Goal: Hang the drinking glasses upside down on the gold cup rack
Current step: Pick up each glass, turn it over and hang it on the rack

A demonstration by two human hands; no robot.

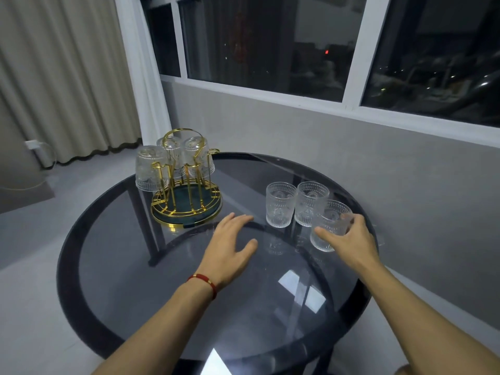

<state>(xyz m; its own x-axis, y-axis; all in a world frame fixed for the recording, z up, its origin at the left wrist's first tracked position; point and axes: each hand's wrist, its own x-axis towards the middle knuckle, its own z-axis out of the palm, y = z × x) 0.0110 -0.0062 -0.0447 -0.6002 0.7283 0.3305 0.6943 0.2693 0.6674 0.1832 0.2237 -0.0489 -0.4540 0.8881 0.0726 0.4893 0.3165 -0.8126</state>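
Legible text, labels, brands, numbers, signs: none. The glasses (280,204) carry only an embossed pattern, no lettering. The gold rack (186,190) and the round glass table (189,293) bear no markings. Small lights seen through the far window (270,41) show no readable characters.

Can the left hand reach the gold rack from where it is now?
Probably yes. The left hand hovers open over the glass table, just in front of the gold rack, and nothing stands between them.
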